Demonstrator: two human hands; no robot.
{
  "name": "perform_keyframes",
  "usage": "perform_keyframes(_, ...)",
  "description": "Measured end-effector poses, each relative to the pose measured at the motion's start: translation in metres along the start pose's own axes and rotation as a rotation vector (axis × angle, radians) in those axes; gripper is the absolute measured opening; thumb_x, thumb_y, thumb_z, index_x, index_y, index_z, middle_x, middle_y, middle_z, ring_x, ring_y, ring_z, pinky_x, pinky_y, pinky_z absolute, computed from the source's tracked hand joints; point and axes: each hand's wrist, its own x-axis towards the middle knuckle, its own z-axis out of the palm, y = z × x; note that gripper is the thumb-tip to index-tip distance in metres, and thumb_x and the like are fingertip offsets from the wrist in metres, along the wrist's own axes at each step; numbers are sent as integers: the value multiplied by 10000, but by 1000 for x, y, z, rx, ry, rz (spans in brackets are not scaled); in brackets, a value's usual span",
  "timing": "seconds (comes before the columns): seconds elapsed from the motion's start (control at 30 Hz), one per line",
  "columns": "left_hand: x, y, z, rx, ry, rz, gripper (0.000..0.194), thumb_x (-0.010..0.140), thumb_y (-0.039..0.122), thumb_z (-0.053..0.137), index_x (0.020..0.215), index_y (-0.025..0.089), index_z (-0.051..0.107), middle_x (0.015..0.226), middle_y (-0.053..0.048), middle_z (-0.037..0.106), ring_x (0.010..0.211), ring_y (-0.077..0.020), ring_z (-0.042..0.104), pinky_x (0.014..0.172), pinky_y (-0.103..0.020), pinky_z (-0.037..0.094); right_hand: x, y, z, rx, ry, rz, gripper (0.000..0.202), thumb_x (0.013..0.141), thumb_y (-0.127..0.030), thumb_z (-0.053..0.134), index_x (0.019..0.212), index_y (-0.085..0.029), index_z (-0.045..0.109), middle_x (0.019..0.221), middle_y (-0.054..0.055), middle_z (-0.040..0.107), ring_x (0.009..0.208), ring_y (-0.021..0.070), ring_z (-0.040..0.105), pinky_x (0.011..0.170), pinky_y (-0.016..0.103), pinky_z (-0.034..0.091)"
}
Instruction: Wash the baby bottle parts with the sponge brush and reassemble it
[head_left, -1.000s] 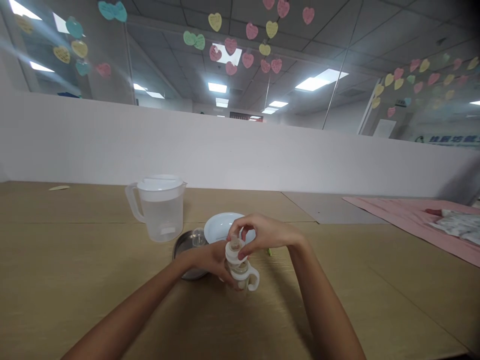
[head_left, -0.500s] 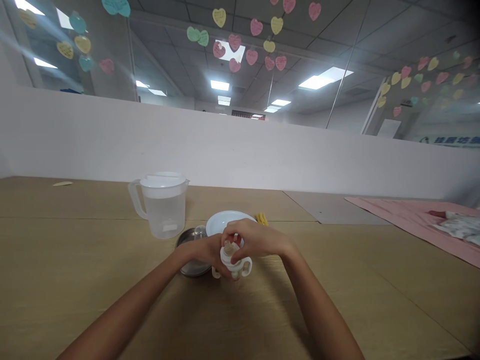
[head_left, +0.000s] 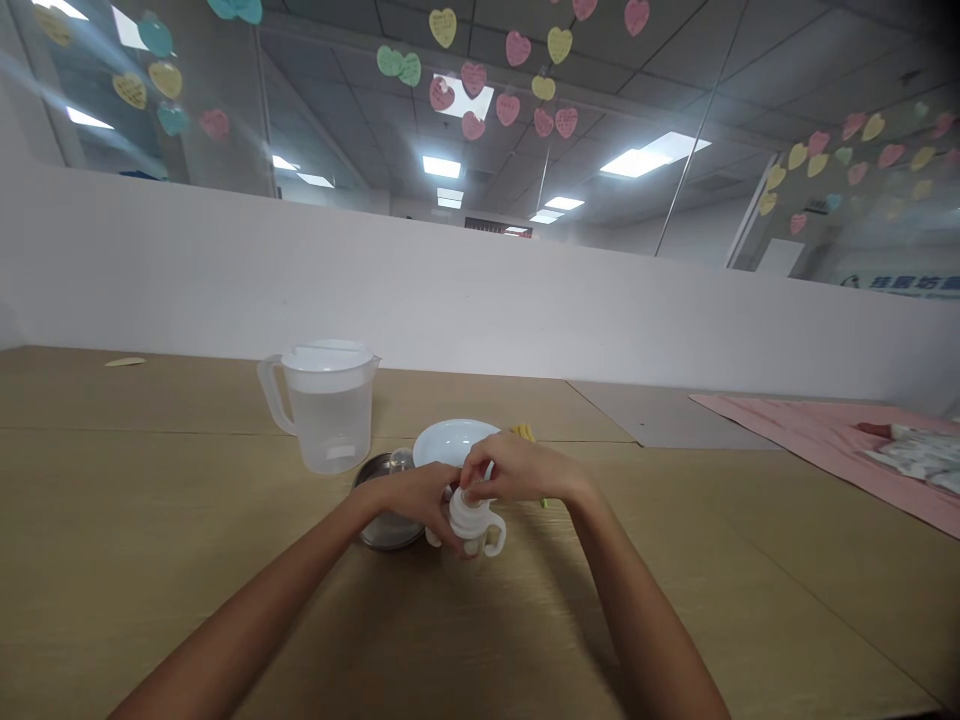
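A baby bottle [head_left: 471,520] with a white collar and two side handles stands in front of me, tilted slightly if at all. Around its left side, my left hand [head_left: 420,497] is wrapped, steadying it. My right hand [head_left: 514,468] reaches over from the right, its fingertips pinched on the bottle's teat, which they mostly cover. Just behind my left hand lies a round metal bowl [head_left: 367,478] holding a clear dome-shaped cap [head_left: 401,459]. A white plate [head_left: 442,438] is beyond both hands.
A lidded clear plastic jug [head_left: 330,415] with liquid stands at the back left. Something yellow [head_left: 523,432] lies right of the plate, partly hidden. A pink cloth [head_left: 810,430] with a patterned item covers the right. A white wall [head_left: 465,300] closes off the table's back.
My right fingers have closed over the teat, which showed between them before. My left hand keeps its grip, with the bottle shifted slightly right.
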Motion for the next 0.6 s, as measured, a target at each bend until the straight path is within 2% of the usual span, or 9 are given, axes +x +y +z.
perform_keyframes(0.23, 0, -2, -1, 5, -26, -31, 398, 477, 327, 772, 804, 169, 610, 803, 16, 629, 791, -194, 579, 627, -228, 407, 4, 1, 0, 27, -56, -121, 294, 647, -26, 490, 780, -190, 694, 802, -7, 677, 752, 112, 599, 652, 205, 449)
perform_keyframes(0.33, 0, -4, -1, -26, -26, -50, 455, 469, 336, 776, 857, 166, 612, 837, 7, 629, 802, -194, 578, 629, -227, 411, 7, 3, -1, 70, -81, -122, 333, 620, 9, 483, 780, -192, 694, 768, -16, 674, 737, 110, 601, 654, 206, 453)
perform_keyframes(0.47, 0, -5, 0, -26, -3, -35, 524, 459, 320, 781, 932, 181, 603, 923, -5, 626, 865, -204, 566, 686, -239, 418, 7, 5, -4, 134, -101, -71, 257, 622, -47, 538, 772, -192, 687, 745, -19, 667, 721, 115, 606, 626, 202, 455)
perform_keyframes(0.6, -1, -2, 0, 35, 9, -80, 580, 443, 307, 783, 976, 183, 591, 912, 0, 625, 827, -197, 569, 668, -237, 416, 7, 7, -1, 183, -62, 80, 133, 619, -223, 634, 740, -168, 645, 675, -9, 638, 582, 109, 592, 500, 187, 432)
